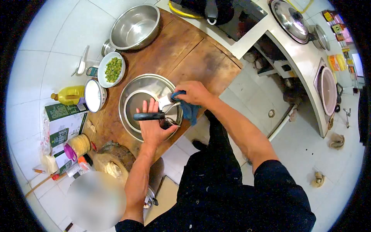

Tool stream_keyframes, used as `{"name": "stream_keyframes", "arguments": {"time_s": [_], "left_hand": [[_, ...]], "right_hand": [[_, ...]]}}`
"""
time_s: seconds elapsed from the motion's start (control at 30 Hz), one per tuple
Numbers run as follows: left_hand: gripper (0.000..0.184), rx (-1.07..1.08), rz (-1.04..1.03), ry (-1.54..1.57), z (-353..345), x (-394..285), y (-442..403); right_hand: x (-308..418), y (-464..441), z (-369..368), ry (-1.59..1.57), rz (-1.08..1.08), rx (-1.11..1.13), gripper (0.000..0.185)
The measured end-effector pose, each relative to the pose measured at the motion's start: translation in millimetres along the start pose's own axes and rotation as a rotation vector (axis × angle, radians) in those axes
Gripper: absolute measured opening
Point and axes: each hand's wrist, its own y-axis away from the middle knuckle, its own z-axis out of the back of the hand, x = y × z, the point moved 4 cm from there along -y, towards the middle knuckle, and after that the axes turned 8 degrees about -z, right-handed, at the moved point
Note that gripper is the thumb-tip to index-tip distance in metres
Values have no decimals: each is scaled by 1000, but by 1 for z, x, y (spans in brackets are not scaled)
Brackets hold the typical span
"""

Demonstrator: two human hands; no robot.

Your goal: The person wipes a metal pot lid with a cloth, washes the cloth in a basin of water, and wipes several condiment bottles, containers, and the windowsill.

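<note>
The left hand [152, 129] is spread under the black handle [150, 116], at six o'clock of the steelware [136, 103] (lid or pan, unclear) on the table [193, 62]; at two, blue cloth [189, 112] is pinched by the right hand [194, 94]. Wiping seems underway; steadiness is called for.

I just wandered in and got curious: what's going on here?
A person is at a wooden table. Their right hand grips a blue cloth by the right edge of some round steel cookware; pan or lid, I can't tell. Their left hand is spread over it, with a black handle crossing in front. A bowl of chopped greens stands nearby.
</note>
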Motion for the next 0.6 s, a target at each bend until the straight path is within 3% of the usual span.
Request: {"name": "stream_keyframes", "arguments": {"time_s": [0.13, 0.27, 0.37, 0.43, 0.6], "left_hand": [[121, 44, 13, -9, -2, 1, -1], [124, 37, 5, -10, -2, 0, 1], [127, 27, 11, -6, -6, 3, 3], [124, -11, -9, 0, -5, 3, 3], [132, 25, -50, 17, -3, 5, 7]], "right_hand": [[5, -20, -4, 2, 93, 52, 20], [11, -24, -16, -85, 35, -14, 26], [8, -7, -15, -78, -117, -97, 28], [3, 11, -6, 35, -387, -2, 34], [-16, 71, -3, -136, -520, -97, 33]]}}
